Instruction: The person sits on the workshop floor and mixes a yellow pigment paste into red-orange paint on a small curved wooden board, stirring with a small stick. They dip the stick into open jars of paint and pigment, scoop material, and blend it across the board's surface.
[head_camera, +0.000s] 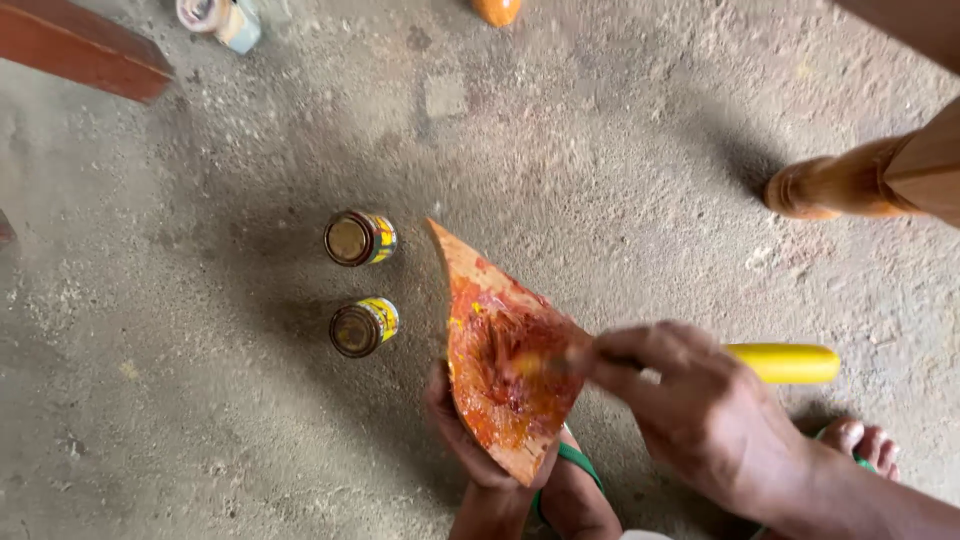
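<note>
1. Head view, looking straight down at a rough grey concrete floor (620, 180).
2. Left hand (462, 440) grips a triangular wooden board (500, 350) from below, fingers wrapped around its lower left edge. The board is held above the floor, its point directed away from the person.
3. The board's upper face is smeared with orange-red paste, with streaks of yellow near the left edge.
4. Right hand (690, 400) is closed around a yellow-handled tool (785, 363). The handle sticks out to the right past the knuckles. The working end lies on the paste and is blurred; cannot tell its shape.
5. Two small round tins (361, 238) with yellow labels stand on the floor just left of the board, one behind the other, near each other but apart. Both are open; dark contents visible in each.
6. Below the hands: feet in green sandals (578, 462), toes of the right foot at lower right.
7. Turned wooden furniture leg (835, 187) at right edge; reddish wooden plank (80, 50) at upper left.
8. Another can (220, 20) lies at the top edge, partly cropped. An orange rounded object (497, 10) sits top centre, cropped; kind not determinable.
</note>
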